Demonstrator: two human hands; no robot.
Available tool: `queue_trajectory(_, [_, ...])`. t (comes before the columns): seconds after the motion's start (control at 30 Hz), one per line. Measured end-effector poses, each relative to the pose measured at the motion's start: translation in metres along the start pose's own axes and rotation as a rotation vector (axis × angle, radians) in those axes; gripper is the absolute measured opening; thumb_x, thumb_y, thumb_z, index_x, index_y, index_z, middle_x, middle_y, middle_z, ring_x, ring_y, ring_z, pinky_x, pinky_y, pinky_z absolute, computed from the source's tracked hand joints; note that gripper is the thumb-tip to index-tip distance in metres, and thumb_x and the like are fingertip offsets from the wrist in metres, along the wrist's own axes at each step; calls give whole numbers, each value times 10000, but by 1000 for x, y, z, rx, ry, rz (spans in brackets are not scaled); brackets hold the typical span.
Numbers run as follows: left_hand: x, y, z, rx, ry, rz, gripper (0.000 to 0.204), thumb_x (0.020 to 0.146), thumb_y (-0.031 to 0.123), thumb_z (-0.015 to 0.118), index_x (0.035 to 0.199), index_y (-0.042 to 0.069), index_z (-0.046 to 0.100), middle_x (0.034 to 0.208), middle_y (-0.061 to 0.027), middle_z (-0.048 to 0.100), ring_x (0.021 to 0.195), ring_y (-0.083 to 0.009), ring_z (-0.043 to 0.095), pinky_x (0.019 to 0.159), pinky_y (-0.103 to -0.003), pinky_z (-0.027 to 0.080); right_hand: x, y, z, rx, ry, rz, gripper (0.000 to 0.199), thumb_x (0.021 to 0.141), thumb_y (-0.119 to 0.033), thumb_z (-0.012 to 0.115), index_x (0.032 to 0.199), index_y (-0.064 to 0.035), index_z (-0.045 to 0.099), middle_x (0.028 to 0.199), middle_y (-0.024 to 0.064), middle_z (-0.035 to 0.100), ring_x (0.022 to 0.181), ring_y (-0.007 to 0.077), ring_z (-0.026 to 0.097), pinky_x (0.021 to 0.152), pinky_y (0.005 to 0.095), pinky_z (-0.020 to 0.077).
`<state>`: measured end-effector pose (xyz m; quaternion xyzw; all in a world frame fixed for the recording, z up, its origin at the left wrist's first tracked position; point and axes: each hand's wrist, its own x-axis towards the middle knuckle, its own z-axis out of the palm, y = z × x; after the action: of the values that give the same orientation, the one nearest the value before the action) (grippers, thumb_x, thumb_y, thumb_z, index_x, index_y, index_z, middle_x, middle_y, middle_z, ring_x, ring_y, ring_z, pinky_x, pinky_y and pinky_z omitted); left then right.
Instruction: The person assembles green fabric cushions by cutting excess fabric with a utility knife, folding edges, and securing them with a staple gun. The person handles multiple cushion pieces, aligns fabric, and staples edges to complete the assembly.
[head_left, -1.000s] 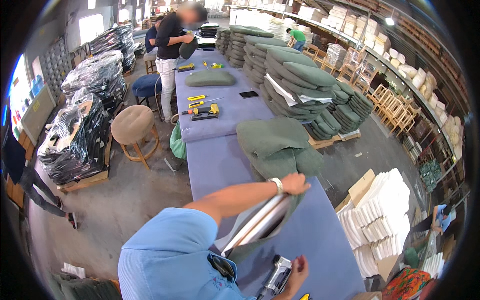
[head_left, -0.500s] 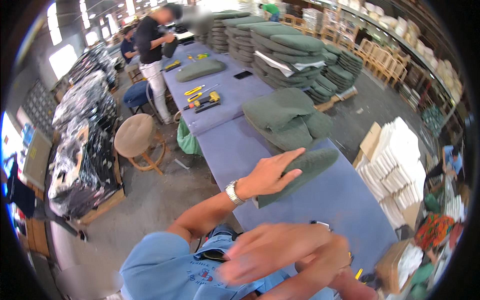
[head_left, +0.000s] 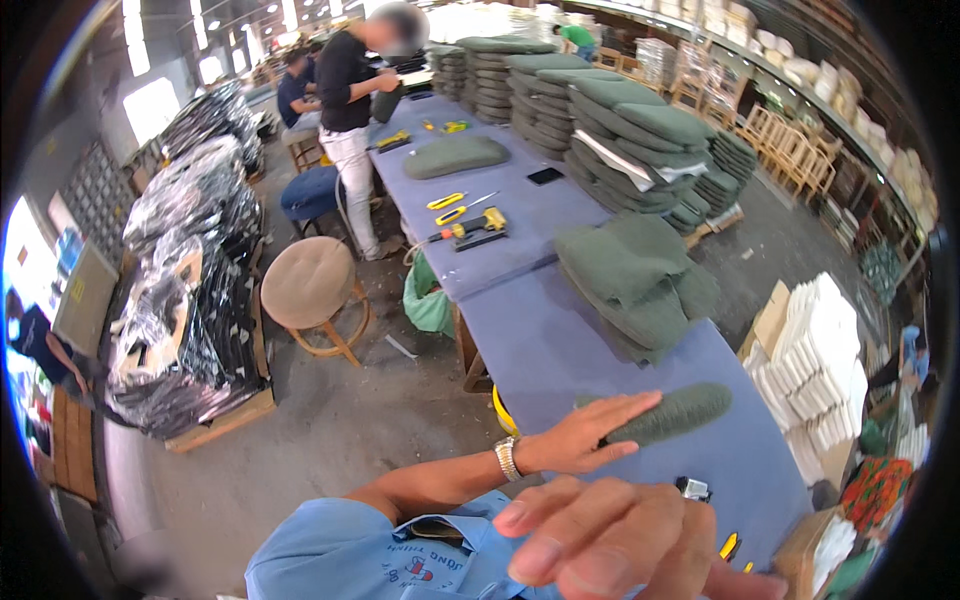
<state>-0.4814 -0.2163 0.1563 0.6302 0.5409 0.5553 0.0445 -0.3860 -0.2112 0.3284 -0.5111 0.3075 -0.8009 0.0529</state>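
My left hand (head_left: 590,432), with a metal watch at its wrist, lies with fingers stretched out on the near end of a dark green seat cushion (head_left: 690,412). That cushion rests on the blue-grey covered table (head_left: 570,330). Close to the camera, above the near side of the table, my right hand (head_left: 625,540) is raised with its fingers bent and apart; nothing shows in it. Just beyond the cushion sits a loose pile of green cushions or covers (head_left: 635,275). A small silver and black object (head_left: 692,488) lies nearer me.
Farther along the table are a yellow power tool (head_left: 478,228), yellow-handled hand tools (head_left: 450,203), a phone (head_left: 545,176), another cushion (head_left: 455,156) and tall cushion stacks (head_left: 640,125). A round stool (head_left: 308,280) stands left; white stacked sheets (head_left: 815,350) stand right. A co-worker (head_left: 350,100) stands far left.
The view has shifted, so the table sits farther right and lower. My right hand has come up closer to the camera. My left hand stays on the cushion, which now looks flatter.
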Motion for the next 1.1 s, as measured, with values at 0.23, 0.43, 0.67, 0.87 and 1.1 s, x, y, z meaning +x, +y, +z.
queue_trajectory(0.23, [-37, 1, -21, -46, -45, -20, 715, 1021, 295, 577, 1608, 55, 247, 1669, -129, 274, 1513, -319, 313, 1234, -492, 249, 70, 73, 10, 288, -110, 49, 1115, 929, -805, 382, 1124, 270, 603, 1107, 441, 627, 1091, 419, 675, 962, 397, 553])
queue_trajectory(0.43, [-52, -8, -14, -72, 49, -50, 757, 1004, 335, 595, 1614, 65, 238, 1671, -130, 264, 1510, -323, 310, 1236, -512, 233, 77, 103, -15, 206, -46, 14, 1088, 943, -812, 322, 1159, 217, 599, 1088, 384, 657, 1033, 429, 688, 905, 447, 557])
queue_trajectory(0.67, [-78, -3, -52, -174, 152, -81, 710, 1032, 297, 552, 1619, 73, 221, 1660, -147, 288, 1517, -334, 298, 1225, -490, 256, 58, 116, -49, -27, 78, 150, 933, 983, -764, 277, 1278, 64, 587, 1106, 267, 700, 991, 429, 704, 917, 551, 513])
queue_trajectory(0.87, [-76, -12, -30, -151, 203, -124, 690, 1029, 276, 561, 1610, 68, 251, 1658, -144, 295, 1519, -333, 296, 1220, -480, 267, 95, 145, 5, 44, 15, -150, 951, 983, -768, 268, 1241, 83, 606, 1074, 290, 697, 949, 439, 709, 874, 545, 529])
queue_trajectory(1.1, [-82, 27, -45, -227, 149, -81, 709, 1007, 281, 602, 1598, 55, 282, 1649, -142, 310, 1512, -310, 308, 1220, -441, 274, 119, 136, -21, -99, -170, -580, 1094, 956, -800, 313, 1093, 230, 653, 1026, 409, 663, 945, 456, 703, 796, 464, 583])
